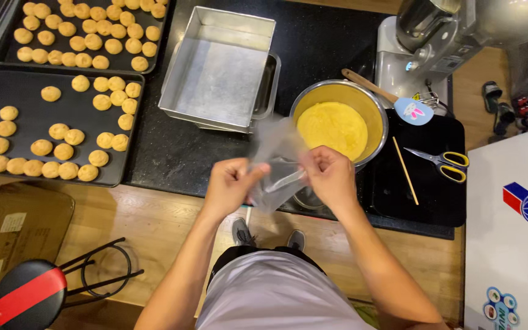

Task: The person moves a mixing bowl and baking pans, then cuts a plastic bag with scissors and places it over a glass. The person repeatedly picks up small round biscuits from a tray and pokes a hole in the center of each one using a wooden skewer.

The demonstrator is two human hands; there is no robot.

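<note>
Clear plastic bag point(276, 165): thin, transparent, crumpled, held in the air above the near edge of the dark bench point(172, 153), between both hands. Left hand point(230, 183): fingers closed, pinching the bag's left edge. Right hand point(331, 174): fingers closed, pinching the right edge; the two hands draw apart at the bag's upper part. Step in hand, by judgement: spreading or opening the bag's mouth; the next move would call for separating the two clinging layers without tearing the film, keeping a hold on each side. Just behind the bag: steel mixing bowl point(371, 104) holding pale yellow batter point(332, 127), with a wooden-handled spatula point(392, 98) resting on its rim, its blade pale blue. Right of the bowl: a thin wooden skewer point(405, 170) and yellow-handled scissors point(444, 162) on a black mat point(435, 201). Behind these: a stand mixer point(429, 43). Left of the bowl: square metal baking tins point(221, 67), stacked, empty. Far left: two dark baking trays point(25, 85) carrying rows of small round golden biscuits point(62, 131). Below bench level: a cardboard box point(13, 232) and a stool with black-and-red seat point(32, 293).
</note>
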